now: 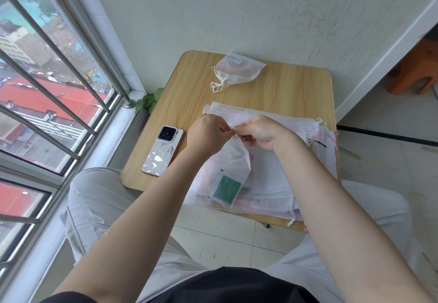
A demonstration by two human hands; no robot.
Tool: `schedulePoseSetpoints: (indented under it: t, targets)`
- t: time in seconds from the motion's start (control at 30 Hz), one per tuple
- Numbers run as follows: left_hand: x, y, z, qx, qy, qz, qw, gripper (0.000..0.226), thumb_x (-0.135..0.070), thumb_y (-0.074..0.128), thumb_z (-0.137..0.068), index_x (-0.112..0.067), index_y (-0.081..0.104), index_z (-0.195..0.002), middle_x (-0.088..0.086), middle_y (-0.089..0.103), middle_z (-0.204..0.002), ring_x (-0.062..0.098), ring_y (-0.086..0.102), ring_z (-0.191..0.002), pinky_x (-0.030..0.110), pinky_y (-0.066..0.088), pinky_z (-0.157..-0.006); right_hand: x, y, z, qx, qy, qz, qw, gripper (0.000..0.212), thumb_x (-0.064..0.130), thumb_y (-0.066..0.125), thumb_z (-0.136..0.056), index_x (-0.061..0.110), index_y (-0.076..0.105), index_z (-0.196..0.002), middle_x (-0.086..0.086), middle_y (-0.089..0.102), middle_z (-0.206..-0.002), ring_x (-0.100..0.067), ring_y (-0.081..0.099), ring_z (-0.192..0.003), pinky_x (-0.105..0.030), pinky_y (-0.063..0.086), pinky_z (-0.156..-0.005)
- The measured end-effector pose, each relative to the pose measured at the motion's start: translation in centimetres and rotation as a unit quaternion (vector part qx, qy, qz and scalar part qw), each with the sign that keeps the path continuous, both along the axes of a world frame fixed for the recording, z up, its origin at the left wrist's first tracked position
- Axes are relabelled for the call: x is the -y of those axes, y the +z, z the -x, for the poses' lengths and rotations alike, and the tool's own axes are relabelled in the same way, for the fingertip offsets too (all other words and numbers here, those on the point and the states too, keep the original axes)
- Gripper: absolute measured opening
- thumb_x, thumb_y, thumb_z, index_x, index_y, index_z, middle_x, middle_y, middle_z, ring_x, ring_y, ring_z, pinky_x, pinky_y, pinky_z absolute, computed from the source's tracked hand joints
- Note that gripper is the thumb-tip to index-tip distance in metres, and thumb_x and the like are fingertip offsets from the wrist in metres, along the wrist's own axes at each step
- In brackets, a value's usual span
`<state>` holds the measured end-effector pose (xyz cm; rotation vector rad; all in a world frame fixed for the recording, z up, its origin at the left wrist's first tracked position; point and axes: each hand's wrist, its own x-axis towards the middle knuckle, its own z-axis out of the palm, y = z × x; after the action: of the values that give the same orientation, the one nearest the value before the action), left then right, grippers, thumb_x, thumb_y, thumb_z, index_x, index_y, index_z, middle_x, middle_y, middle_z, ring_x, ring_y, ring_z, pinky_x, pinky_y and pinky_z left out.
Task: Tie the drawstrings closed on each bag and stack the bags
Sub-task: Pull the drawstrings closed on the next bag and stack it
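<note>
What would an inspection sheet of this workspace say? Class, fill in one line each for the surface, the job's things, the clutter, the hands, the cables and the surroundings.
Surface: small wooden table, rounded corners, set against a wall.
Job's things: held bag with a green patch, gathered at its top; pile of flat bags under it; one tied bag at the far edge.
Clutter: phone face down, left of the pile.
Hands: left hand and right hand both pinch the held bag's top.
Cables: nothing seen.
Surroundings: barred window on the left, plant by the sill, orange stool at far right.
</note>
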<state>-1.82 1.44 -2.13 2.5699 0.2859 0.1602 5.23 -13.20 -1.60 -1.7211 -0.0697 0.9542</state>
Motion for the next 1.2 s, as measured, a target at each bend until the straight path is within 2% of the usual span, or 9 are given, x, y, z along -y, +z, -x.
schedulePoseSetpoints:
  t: [0.27, 0.4, 0.5, 0.63, 0.77, 0.93, 1.03, 1.1, 1.2]
  targets:
    - [0.3, 0.6, 0.2, -0.046, 0.045, 0.172, 0.983, 0.020, -0.027, 0.063, -0.087, -0.008, 0.064, -0.080, -0.008, 0.055, -0.066, 0.008, 0.048, -0.059, 0.022, 0.037, -0.051, -0.3, 0.3, 0.1, 0.064, -0.009, 0.008, 0.998, 0.010, 0.003, 0.070, -0.087, 0.006, 0.071, -0.096, -0.004, 0.068, -0.082, -0.013, 0.061, -0.072, -0.029, 0.051, -0.081]
    - [-0.2, 1.2, 0.3, -0.092, 0.027, 0.215, 0.972, 0.028, -0.022, 0.052, -0.092, -0.008, 0.049, -0.068, -0.004, 0.043, -0.061, 0.012, 0.037, -0.056, 0.025, 0.030, -0.050, -0.5, 0.4, 0.3, 0.144, -0.029, 0.035, 0.989, 0.009, 0.006, 0.071, -0.085, 0.007, 0.075, -0.093, -0.003, 0.072, -0.082, -0.010, 0.063, -0.068, -0.020, 0.050, -0.069]
    - [-0.8, 1.3, 0.3, -0.119, 0.002, 0.193, 0.974, 0.034, -0.025, 0.052, -0.093, -0.009, 0.041, -0.065, -0.001, 0.036, -0.059, 0.015, 0.032, -0.056, 0.028, 0.026, -0.051, -0.8, 0.0, 0.3, 0.200, -0.062, 0.069, 0.975, 0.005, 0.010, 0.074, -0.082, 0.007, 0.075, -0.085, -0.003, 0.070, -0.076, -0.010, 0.059, -0.066, -0.022, 0.049, -0.068]
    - [-1.5, 1.2, 0.4, -0.155, -0.043, 0.139, 0.977, 0.035, -0.024, 0.059, -0.085, -0.011, 0.039, -0.059, -0.002, 0.040, -0.064, 0.016, 0.035, -0.056, 0.027, 0.030, -0.053, -1.0, -0.5, 0.1, 0.280, -0.081, 0.122, 0.949, 0.007, 0.014, 0.069, -0.086, 0.007, 0.071, -0.085, 0.000, 0.069, -0.080, -0.018, 0.065, -0.082, -0.034, 0.053, -0.079]
    - [-2.0, 2.3, -0.1, -0.194, -0.101, 0.095, 0.971, 0.032, -0.019, 0.062, -0.080, -0.013, 0.039, -0.059, 0.003, 0.041, -0.067, 0.017, 0.036, -0.057, 0.027, 0.031, -0.055, -1.3, -0.4, -0.1, 0.356, -0.112, 0.142, 0.917, 0.010, 0.013, 0.066, -0.089, 0.004, 0.068, -0.087, -0.004, 0.071, -0.091, -0.018, 0.063, -0.084, -0.027, 0.048, -0.072]
    - [-3.0, 2.1, -0.7, -0.200, -0.103, 0.050, 0.973, 0.031, -0.025, 0.068, -0.076, -0.015, 0.043, -0.061, 0.000, 0.043, -0.062, 0.017, 0.038, -0.057, 0.025, 0.031, -0.053, -2.1, 0.3, -0.4, 0.345, -0.072, 0.127, 0.927, 0.008, 0.015, 0.068, -0.089, 0.007, 0.070, -0.089, 0.001, 0.070, -0.087, -0.015, 0.063, -0.082, -0.029, 0.052, -0.076]
    - [-3.4, 1.9, -1.2, -0.111, -0.081, 0.065, 0.988, 0.038, -0.045, 0.079, -0.071, -0.022, 0.055, -0.088, -0.010, 0.049, -0.077, 0.009, 0.047, -0.066, 0.024, 0.035, -0.056, -2.1, 1.0, -0.7, 0.320, -0.057, 0.101, 0.940, 0.004, 0.016, 0.072, -0.086, 0.012, 0.071, -0.085, 0.009, 0.064, -0.074, -0.004, 0.057, -0.068, -0.024, 0.048, -0.065]
    - [-3.3, 2.4, -1.9, -0.119, -0.119, 0.055, 0.984, 0.039, -0.047, 0.080, -0.073, -0.028, 0.059, -0.100, -0.012, 0.054, -0.085, 0.009, 0.053, -0.075, 0.022, 0.038, -0.060, -2.1, 1.3, -0.8, 0.316, -0.043, 0.086, 0.944, 0.003, 0.017, 0.073, -0.085, 0.014, 0.072, -0.084, 0.010, 0.062, -0.070, 0.002, 0.055, -0.061, -0.021, 0.045, -0.063]
    - [-3.2, 2.0, -3.5, -0.131, -0.124, 0.036, 0.983, 0.026, -0.042, 0.076, -0.080, -0.023, 0.070, -0.095, -0.003, 0.066, -0.089, 0.016, 0.061, -0.083, 0.026, 0.045, -0.067, -1.6, 1.4, -1.5, 0.307, -0.032, 0.100, 0.946, 0.026, 0.035, 0.075, -0.083, 0.016, 0.068, -0.100, 0.010, 0.060, -0.085, -0.003, 0.057, -0.078, -0.023, 0.044, -0.071]
